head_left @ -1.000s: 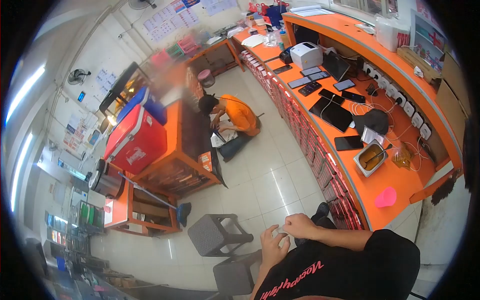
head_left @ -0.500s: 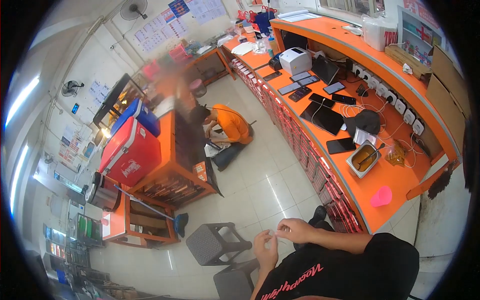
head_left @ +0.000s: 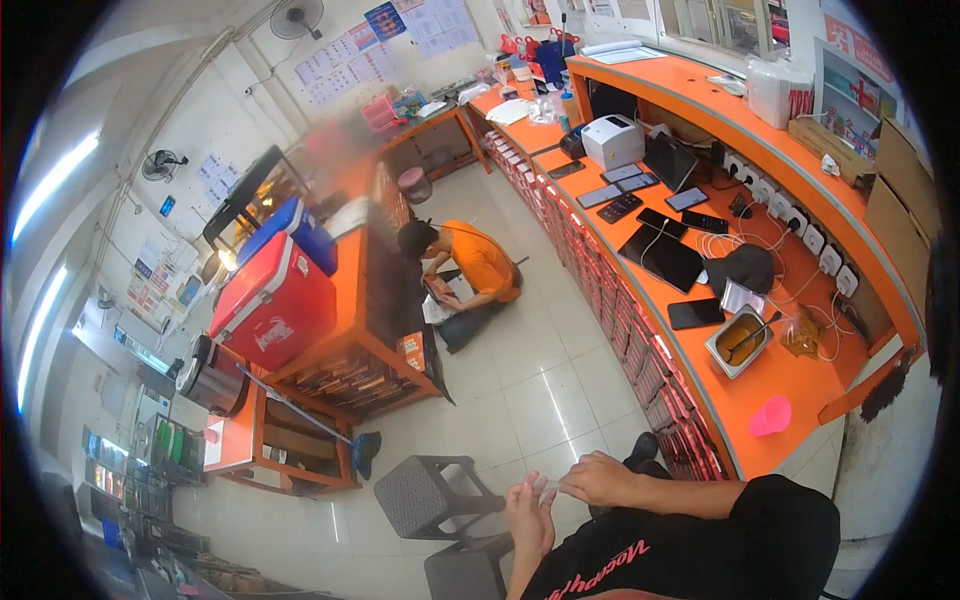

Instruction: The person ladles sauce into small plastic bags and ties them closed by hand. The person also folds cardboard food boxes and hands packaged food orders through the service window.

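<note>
My left hand (head_left: 531,515) and my right hand (head_left: 598,481) are close together in front of my body at the lower middle. Between their fingertips is a small whitish, translucent thing (head_left: 551,486), too small to name. My right fingers are bent and pinched towards it from the right. The left fingers point upward, curled round its left side. Just left of my hands stands a dark grey plastic stool (head_left: 425,495), with a second stool (head_left: 468,570) below it.
An orange counter (head_left: 700,400) on the right bears phones, a metal food tray (head_left: 741,342) and a pink cup (head_left: 770,415). A person in orange (head_left: 480,262) sits on the floor ahead. A red cooler (head_left: 275,308) and broom (head_left: 367,453) are left.
The view has shifted a little, so the room sits further right. My hands remain together, with the right fingers slightly lower. The seated person now holds a reddish-brown flat thing higher up.
</note>
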{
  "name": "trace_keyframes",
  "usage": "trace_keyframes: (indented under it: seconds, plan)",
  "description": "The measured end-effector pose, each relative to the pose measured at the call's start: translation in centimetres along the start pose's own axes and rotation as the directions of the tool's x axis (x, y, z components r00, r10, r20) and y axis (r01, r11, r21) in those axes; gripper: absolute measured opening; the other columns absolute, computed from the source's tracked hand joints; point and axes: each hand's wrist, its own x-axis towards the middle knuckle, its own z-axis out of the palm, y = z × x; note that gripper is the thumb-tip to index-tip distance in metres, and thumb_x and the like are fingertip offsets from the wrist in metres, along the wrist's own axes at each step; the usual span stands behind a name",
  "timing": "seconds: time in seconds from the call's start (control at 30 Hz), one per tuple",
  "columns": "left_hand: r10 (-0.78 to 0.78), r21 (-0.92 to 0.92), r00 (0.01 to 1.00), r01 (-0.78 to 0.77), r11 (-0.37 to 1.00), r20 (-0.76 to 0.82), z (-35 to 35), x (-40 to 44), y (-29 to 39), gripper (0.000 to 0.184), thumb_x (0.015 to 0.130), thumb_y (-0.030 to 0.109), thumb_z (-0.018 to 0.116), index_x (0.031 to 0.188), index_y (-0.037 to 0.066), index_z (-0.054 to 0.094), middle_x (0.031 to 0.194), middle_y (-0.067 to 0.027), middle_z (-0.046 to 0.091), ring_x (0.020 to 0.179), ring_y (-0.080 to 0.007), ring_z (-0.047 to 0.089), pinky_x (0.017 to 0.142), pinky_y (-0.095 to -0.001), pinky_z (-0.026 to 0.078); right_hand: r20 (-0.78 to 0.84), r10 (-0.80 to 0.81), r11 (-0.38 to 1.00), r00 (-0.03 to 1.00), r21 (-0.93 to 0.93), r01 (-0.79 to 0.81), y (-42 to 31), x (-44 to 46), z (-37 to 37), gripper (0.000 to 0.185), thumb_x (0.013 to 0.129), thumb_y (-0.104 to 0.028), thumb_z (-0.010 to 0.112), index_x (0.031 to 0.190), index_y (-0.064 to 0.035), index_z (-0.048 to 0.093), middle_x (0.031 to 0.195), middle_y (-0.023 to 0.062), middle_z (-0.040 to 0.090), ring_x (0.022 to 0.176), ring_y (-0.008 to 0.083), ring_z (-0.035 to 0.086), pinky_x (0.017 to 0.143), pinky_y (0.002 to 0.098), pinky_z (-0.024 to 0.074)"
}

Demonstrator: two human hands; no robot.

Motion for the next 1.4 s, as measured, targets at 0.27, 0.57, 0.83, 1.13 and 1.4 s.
trace_keyframes:
  seconds: [0.27,0.57,0.83,1.13,1.4]
  plan:
    - [-0.060,-0.042,0.997,0.058,0.997,-0.055,0.6,0.3,-0.9,0.014,0.104,0.024,0.057,0.109,0.012,0.052,0.131,-0.0113,0.057,0.117,-0.0263,0.055,0.097,-0.0482,0.044,-0.018,0.067,0.998,0.998,0.023,-0.066,0.2,-1.3,-0.6,0.030,0.100,-0.035,0.054,0.110,-0.0138,0.072,0.095,0.0077,0.074,0.091,0.0304,0.067,0.084,0.0435,0.0487]
    - [-0.234,0.036,0.959,0.231,0.972,0.162,3.4,4.6,-2.4,0.018,0.101,0.027,0.060,0.110,0.015,0.052,0.132,-0.0132,0.058,0.122,-0.0286,0.053,0.104,-0.0500,0.039,-0.170,0.214,0.969,0.962,0.162,-0.186,3.2,-4.6,-1.7,0.031,0.102,-0.039,0.052,0.100,-0.0132,0.068,0.080,0.0155,0.070,0.075,0.0389,0.068,0.067,0.0540,0.0518]
    - [-0.303,0.188,0.919,0.261,0.947,0.252,12.0,7.4,-3.3,0.018,0.102,0.028,0.060,0.111,0.014,0.053,0.135,-0.0148,0.057,0.131,-0.0308,0.050,0.109,-0.0450,0.041,-0.291,0.765,0.626,0.574,0.545,-0.558,9.2,-12.2,-9.6,0.038,0.099,-0.040,0.059,0.118,-0.0100,0.072,0.091,0.0184,0.072,0.086,0.0314,0.071,0.078,0.0471,0.0541]
    - [-0.215,0.292,0.906,0.108,0.950,0.364,19.1,12.7,-7.2,0.018,0.105,0.017,0.053,0.115,0.005,0.045,0.137,-0.0257,0.047,0.135,-0.0391,0.047,0.116,-0.0515,0.039,-0.262,0.928,0.206,-0.266,0.954,-0.219,29.6,-25.3,-16.4,0.040,0.098,-0.036,0.063,0.095,0.0034,0.070,0.084,0.0025,0.071,0.080,0.0149,0.066,0.072,0.0320,0.0509]
    - [-0.459,0.402,0.791,0.297,0.866,0.404,25.9,11.6,-12.1,0.030,0.098,0.013,0.066,0.120,0.009,0.046,0.125,-0.0164,0.056,0.123,-0.0349,0.057,0.107,-0.0508,0.046,-0.397,0.913,0.352,-0.091,0.881,-0.318,30.9,-23.3,-14.5,0.031,0.098,-0.029,0.061,0.107,-0.0008,0.071,0.084,0.0107,0.071,0.077,0.0171,0.065,0.072,0.0343,0.0501]
